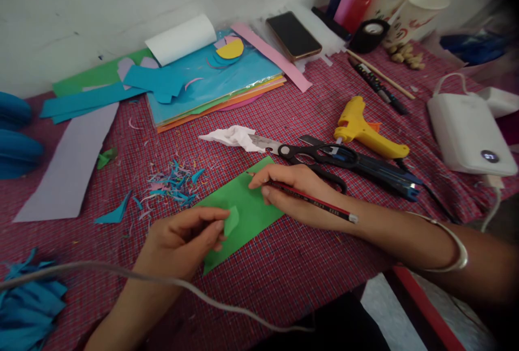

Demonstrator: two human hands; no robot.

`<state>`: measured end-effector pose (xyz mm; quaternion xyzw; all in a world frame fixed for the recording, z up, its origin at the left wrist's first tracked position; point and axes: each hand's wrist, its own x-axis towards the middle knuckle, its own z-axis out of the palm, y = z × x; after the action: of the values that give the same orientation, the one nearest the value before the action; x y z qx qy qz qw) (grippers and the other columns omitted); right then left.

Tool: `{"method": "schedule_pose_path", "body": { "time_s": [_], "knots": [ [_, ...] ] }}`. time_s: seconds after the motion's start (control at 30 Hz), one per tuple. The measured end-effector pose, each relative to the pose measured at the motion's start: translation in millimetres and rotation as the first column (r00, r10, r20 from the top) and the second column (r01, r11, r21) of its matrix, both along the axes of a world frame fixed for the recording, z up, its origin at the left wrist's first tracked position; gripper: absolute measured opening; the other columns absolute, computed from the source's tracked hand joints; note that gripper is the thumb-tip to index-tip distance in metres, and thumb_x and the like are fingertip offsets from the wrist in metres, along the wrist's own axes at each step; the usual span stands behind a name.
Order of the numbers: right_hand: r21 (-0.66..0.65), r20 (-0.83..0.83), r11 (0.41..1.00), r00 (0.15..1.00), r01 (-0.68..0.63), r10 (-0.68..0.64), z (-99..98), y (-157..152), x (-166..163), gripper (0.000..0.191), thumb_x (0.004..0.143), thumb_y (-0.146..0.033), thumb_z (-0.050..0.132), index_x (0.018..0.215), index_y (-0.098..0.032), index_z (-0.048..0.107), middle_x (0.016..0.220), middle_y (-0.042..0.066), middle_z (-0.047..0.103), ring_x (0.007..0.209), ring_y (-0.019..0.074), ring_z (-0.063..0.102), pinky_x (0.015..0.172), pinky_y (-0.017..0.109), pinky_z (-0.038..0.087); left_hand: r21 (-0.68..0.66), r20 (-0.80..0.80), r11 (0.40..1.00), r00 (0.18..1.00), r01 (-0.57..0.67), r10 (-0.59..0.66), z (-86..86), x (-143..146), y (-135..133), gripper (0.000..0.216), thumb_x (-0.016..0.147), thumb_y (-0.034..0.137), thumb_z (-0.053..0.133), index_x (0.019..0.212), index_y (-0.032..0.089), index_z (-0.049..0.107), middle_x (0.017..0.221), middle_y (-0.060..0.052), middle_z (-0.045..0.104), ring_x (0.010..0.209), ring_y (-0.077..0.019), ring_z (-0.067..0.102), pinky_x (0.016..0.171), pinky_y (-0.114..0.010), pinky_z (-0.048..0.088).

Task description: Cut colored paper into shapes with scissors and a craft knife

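Observation:
My left hand (182,243) pinches a small light-green paper cutout (231,221) by its left edge, just over a green paper sheet (243,232). The sheet lies at a slant on the checked cloth. In my right hand (298,191) is a red and black pencil (312,199), its tip pointing left over the top edge of the sheet. Just beyond the right hand lie black-handled scissors (300,152), their blades partly under a crumpled white tissue (235,137). Left of the sheet is a heap of blue and lilac paper scraps (174,183).
A yellow glue gun (360,126) and a dark-blue cutter (377,172) lie at right, near a white power bank (470,129). Coloured papers (219,86) and a phone (294,34) sit along the wall. A pale cable (194,291) crosses the foreground.

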<state>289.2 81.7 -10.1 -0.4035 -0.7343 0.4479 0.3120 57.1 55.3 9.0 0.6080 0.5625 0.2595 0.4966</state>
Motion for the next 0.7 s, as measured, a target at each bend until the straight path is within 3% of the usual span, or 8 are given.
{"method": "schedule_pose_path", "body": {
  "time_s": [0.2, 0.27, 0.33, 0.37, 0.43, 0.53, 0.6, 0.7],
  "knots": [
    [0.022, -0.003, 1.0, 1.0, 0.002, -0.002, 2.3, 0.6, -0.4, 0.018, 0.087, -0.012, 0.045, 0.097, -0.015, 0.06, 0.074, -0.001, 0.058, 0.063, 0.0083, 0.052, 0.06, 0.021, 0.039, -0.009, 0.049, 0.999, 0.998, 0.035, -0.035, -6.2, 5.6, -13.1, 0.022, 0.085, 0.023, 0.055, 0.104, 0.023, 0.066, 0.083, -0.002, 0.074, 0.069, -0.0152, 0.07, 0.058, -0.027, 0.059],
    [0.028, -0.016, 1.0, 1.0, 0.004, -0.004, 2.8, 0.5, -0.3, 0.018, 0.087, -0.012, 0.045, 0.097, -0.014, 0.06, 0.075, -0.001, 0.058, 0.064, 0.0085, 0.052, 0.062, 0.022, 0.04, 0.021, -0.045, 0.991, 0.99, 0.131, -0.13, -4.5, 6.0, -16.9, 0.026, 0.087, 0.023, 0.051, 0.112, 0.023, 0.061, 0.076, 0.0, 0.072, 0.06, -0.013, 0.067, 0.05, -0.024, 0.055],
    [0.015, -0.032, 1.0, 0.999, 0.008, -0.008, 3.2, 0.2, -0.2, 0.018, 0.087, -0.013, 0.045, 0.097, -0.014, 0.061, 0.074, -0.002, 0.058, 0.063, 0.0084, 0.052, 0.061, 0.022, 0.04, 0.196, -0.256, 0.953, 0.95, 0.233, -0.179, -1.9, 5.8, -20.1, 0.022, 0.088, 0.023, 0.05, 0.106, 0.022, 0.062, 0.066, 0.002, 0.066, 0.051, -0.0109, 0.061, 0.045, -0.022, 0.049],
    [0.001, -0.042, 1.0, 0.999, 0.016, -0.016, 3.5, -0.1, -0.2, 0.018, 0.087, -0.013, 0.046, 0.098, -0.014, 0.061, 0.074, -0.002, 0.057, 0.062, 0.0084, 0.051, 0.06, 0.021, 0.04, 0.327, -0.381, 0.897, 0.91, 0.299, -0.164, -0.9, 5.8, -21.6, 0.017, 0.088, 0.023, 0.051, 0.1, 0.022, 0.064, 0.064, 0.002, 0.064, 0.05, -0.011, 0.059, 0.045, -0.023, 0.048],
    [-0.041, -0.069, 0.999, 0.997, 0.036, -0.039, 4.4, -0.5, -0.6, 0.018, 0.087, -0.013, 0.047, 0.1, -0.015, 0.06, 0.072, -0.002, 0.057, 0.062, 0.0088, 0.051, 0.057, 0.021, 0.04, 0.547, -0.575, 0.701, 0.814, 0.458, -0.083, -0.4, 7.0, -24.6, 0.011, 0.085, 0.021, 0.055, 0.09, 0.02, 0.065, 0.066, 0.001, 0.064, 0.055, -0.0132, 0.06, 0.05, -0.026, 0.048],
    [-0.133, -0.169, 0.99, 0.983, 0.053, -0.076, 6.4, -0.7, -2.2, 0.017, 0.088, -0.014, 0.045, 0.101, -0.015, 0.056, 0.066, -0.003, 0.053, 0.058, 0.0093, 0.05, 0.051, 0.02, 0.039, 0.638, -0.696, 0.458, 0.718, 0.619, 0.0, -4.2, 12.4, -30.6, 0.012, 0.086, 0.019, 0.056, 0.093, 0.016, 0.066, 0.074, -0.003, 0.067, 0.065, -0.0176, 0.062, 0.059, -0.031, 0.05],
    [-0.193, -0.224, 0.981, 0.972, 0.026, -0.07, 7.4, -0.6, -3.5, 0.014, 0.09, -0.017, 0.044, 0.098, -0.014, 0.056, 0.063, -0.004, 0.052, 0.055, 0.0091, 0.048, 0.049, 0.02, 0.039, 0.606, -0.747, 0.445, 0.664, 0.659, 0.032, -7.9, 17.2, -35.7, 0.02, 0.087, 0.022, 0.054, 0.101, 0.014, 0.066, 0.085, -0.006, 0.07, 0.073, -0.021, 0.063, 0.064, -0.035, 0.051],
    [-0.22, -0.207, 0.975, 0.978, -0.013, -0.034, 7.6, -0.4, -5.3, 0.013, 0.09, -0.023, 0.049, 0.09, -0.015, 0.058, 0.061, -0.003, 0.051, 0.054, 0.0088, 0.048, 0.048, 0.02, 0.038, 0.491, -0.822, 0.557, 0.567, 0.669, 0.044, -10.9, 22.6, -43.8, 0.033, 0.087, 0.03, 0.055, 0.117, 0.019, 0.062, 0.102, -0.01, 0.068, 0.088, -0.0279, 0.063, 0.073, -0.042, 0.051]
  ]
}}
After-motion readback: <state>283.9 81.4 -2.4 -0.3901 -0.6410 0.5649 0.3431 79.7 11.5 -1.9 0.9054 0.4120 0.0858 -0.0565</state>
